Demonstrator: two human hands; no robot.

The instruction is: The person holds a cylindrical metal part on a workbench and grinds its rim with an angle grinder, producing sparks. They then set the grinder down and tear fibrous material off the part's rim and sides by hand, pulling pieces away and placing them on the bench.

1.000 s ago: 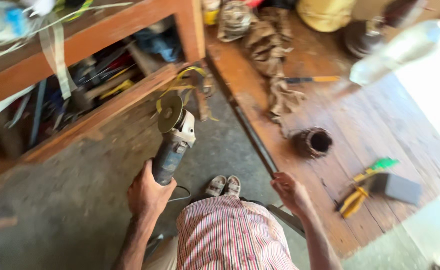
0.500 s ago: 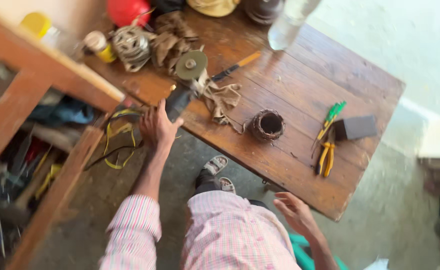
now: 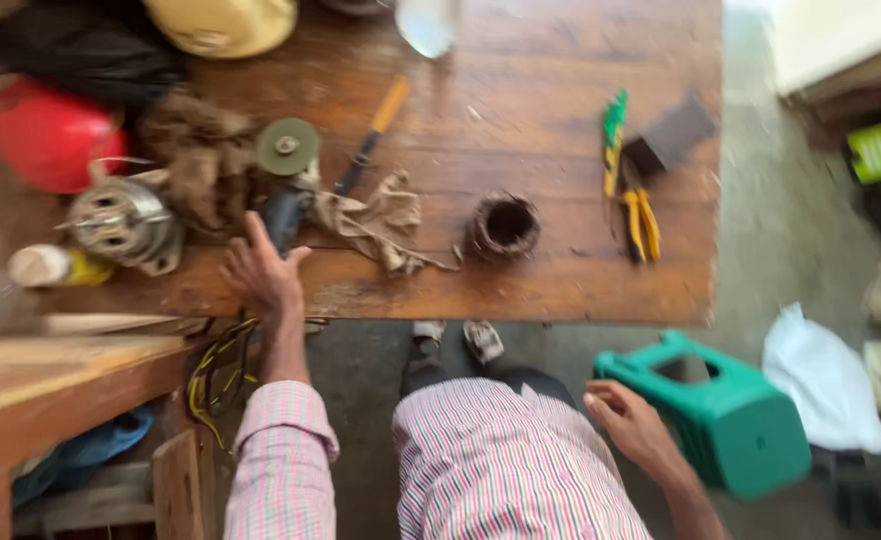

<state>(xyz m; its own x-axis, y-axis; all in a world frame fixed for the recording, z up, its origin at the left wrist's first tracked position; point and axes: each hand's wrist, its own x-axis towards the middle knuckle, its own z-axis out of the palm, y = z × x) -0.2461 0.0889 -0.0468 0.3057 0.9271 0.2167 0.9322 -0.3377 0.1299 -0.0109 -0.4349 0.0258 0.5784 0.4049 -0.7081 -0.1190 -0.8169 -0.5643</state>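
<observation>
Down onto the wooden table (image 3: 561,290) goes the angle grinder (image 3: 286,190) since a second ago, left hand (image 3: 261,275) loosening off its body beside the rag (image 3: 381,225), right hand (image 3: 631,420) open and empty by the green stool (image 3: 731,420), so placing looks nearly done, only letting go left.

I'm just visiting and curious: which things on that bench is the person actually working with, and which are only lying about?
In use:
- angle grinder, its body under the left hand
- green stool, close by the empty right hand

Lying about:
- yellow-handled pliers
- green-handled tool
- wire coil
- rag
- small motor
- orange-handled screwdriver
- red helmet
</observation>
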